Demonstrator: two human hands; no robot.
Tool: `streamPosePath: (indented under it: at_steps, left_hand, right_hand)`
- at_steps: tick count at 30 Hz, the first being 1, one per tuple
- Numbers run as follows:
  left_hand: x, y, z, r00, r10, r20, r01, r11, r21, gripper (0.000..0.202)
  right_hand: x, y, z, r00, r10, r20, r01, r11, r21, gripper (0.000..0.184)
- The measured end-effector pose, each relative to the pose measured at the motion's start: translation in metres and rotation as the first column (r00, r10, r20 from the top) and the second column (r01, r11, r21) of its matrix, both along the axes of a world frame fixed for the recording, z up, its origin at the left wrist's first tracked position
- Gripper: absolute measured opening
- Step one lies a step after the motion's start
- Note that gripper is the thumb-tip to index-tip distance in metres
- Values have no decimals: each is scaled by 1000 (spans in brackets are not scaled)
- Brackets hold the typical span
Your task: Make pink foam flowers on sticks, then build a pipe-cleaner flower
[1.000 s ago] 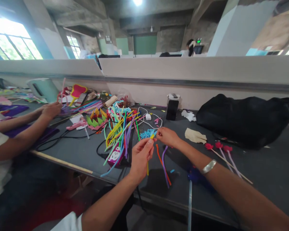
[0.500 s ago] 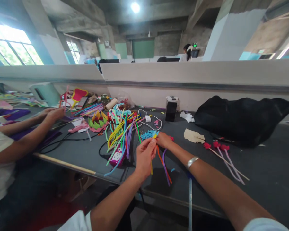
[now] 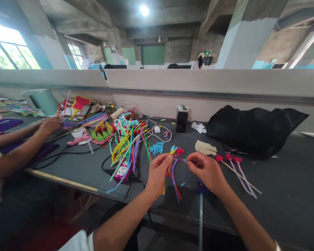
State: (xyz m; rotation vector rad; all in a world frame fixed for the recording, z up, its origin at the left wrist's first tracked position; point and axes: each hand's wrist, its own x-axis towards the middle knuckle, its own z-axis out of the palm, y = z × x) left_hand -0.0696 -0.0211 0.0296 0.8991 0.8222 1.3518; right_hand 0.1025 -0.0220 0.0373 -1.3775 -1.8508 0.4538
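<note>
My left hand (image 3: pixel 161 171) is closed in a pinch on a yellow pipe cleaner (image 3: pixel 164 188); light blue bits (image 3: pixel 173 148) stick up at its top. My right hand (image 3: pixel 205 170) is just to the right, thumb and forefinger pinched on a small light blue piece (image 3: pixel 184 160). Beyond the hands lie a heap of short blue pieces (image 3: pixel 156 148) and a small red heap (image 3: pixel 180 151). Below them, a purple pipe cleaner (image 3: pixel 174 183) rests beside an orange one. Partly behind my right hand is a blue tool (image 3: pixel 202 187) with a clear rod (image 3: pixel 201 219).
Left of my hands, many coloured pipe cleaners (image 3: pixel 125 143) lie over a purple power strip (image 3: pixel 122 171). A phone (image 3: pixel 181 122) stands upright behind. Red flowers (image 3: pixel 229 157) on stems and a black bag (image 3: pixel 253 130) lie right. A co-worker's arms (image 3: pixel 39 134) reach in at left.
My right hand has drawn back from the red heap toward me and to the right, now pinching a small blue piece. My left hand keeps hold of the yellow pipe cleaner.
</note>
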Motion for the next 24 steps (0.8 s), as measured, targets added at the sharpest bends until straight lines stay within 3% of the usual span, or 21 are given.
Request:
streamPosePath:
  at_steps: [3, 9, 14, 24]
  left_hand:
    - [10, -4, -1, 998, -58, -32, 58, 998, -12, 31]
    - [25, -8, -6, 992, -72, -101, 73, 997, 9, 29]
    - [29, -10, -9, 990, -72, -121, 75, 997, 17, 25]
    - [30, -9, -16, 971, -76, -226, 100, 991, 94, 23]
  right_hand:
    - [10, -23, 2, 988, -20, -151, 33, 996, 87, 17]
    - [12, -36, 10, 994, -1, -109, 32, 959, 282, 16]
    - [12, -42, 9, 986, -134, -97, 160, 923, 350, 19]
    - [12, -40, 3, 986, -140, -87, 163, 907, 389, 15]
